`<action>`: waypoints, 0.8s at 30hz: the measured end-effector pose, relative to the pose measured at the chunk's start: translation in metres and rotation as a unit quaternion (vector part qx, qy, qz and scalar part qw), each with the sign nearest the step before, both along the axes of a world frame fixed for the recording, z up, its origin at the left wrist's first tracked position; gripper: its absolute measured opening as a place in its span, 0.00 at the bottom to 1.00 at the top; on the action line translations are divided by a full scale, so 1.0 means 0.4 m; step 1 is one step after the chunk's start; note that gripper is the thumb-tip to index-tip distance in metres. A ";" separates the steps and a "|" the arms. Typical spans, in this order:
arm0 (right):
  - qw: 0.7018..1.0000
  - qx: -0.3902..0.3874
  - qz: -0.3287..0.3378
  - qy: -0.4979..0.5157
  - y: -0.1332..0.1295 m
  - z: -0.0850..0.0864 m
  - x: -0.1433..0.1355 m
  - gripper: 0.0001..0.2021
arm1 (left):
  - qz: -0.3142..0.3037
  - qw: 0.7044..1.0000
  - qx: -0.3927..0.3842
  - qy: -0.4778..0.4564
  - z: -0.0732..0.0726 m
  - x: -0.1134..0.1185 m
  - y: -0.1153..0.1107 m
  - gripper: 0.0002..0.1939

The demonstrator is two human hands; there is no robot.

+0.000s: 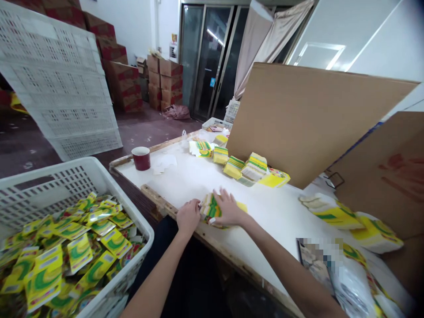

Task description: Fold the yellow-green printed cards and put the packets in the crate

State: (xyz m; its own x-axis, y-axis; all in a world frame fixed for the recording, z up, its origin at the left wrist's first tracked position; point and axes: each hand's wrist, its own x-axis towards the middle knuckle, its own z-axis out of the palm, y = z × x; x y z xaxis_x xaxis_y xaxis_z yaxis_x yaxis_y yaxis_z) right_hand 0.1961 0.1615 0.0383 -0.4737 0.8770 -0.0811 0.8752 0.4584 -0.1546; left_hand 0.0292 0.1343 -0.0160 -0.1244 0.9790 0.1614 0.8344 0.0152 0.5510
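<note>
On the white table, near its wooden front edge, lies a stack of yellow, green and white printed packets. Over the stack is my right hand, thumb on the near side and spread fingers on the far side, gripping it. My left hand is closed at the stack's left end; what its fingertips pinch is too small to make out. To my left, a white plastic crate holds many loose yellow and green packets.
Bundled packets line the table before a large cardboard sheet. A dark red cup stands at the left edge. More bundles and a clear plastic bag lie right. Stacked white crates and cartons stand behind.
</note>
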 end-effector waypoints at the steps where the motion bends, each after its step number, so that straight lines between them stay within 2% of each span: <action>1: 1.000 -0.013 0.006 -0.011 -0.002 -0.008 0.000 0.58 | 0.000 1.000 -0.001 -0.001 0.001 0.000 0.000 0.15; 5: 0.999 -0.030 0.024 -0.022 -0.012 -0.029 -0.006 0.60 | 0.001 1.000 -0.009 -0.013 0.002 0.000 -0.001 0.15; 10: 0.999 0.020 -0.026 0.042 -0.027 -0.020 -0.013 0.53 | 0.000 0.998 -0.024 -0.053 0.004 0.000 -0.004 0.16; 15: 0.992 0.027 -0.086 0.089 -0.028 0.009 0.027 0.51 | -0.011 0.990 -0.036 -0.136 0.008 -0.014 0.000 0.19; 17: 0.979 0.024 -0.115 0.169 -0.031 0.036 0.054 0.48 | -0.037 0.981 -0.040 -0.184 0.008 -0.014 0.003 0.21; 19: 0.940 -0.011 -0.134 0.313 -0.045 0.069 0.076 0.46 | -0.071 0.966 -0.043 -0.244 0.009 0.001 -0.001 0.26; 22: 0.845 -0.120 -0.127 0.506 -0.091 0.114 0.089 0.44 | -0.128 0.935 -0.043 -0.327 0.025 0.057 -0.031 0.35; 24: 0.799 -0.175 -0.109 0.566 -0.133 0.134 0.083 0.44 | -0.186 0.890 -0.039 -0.414 0.047 0.104 -0.069 0.45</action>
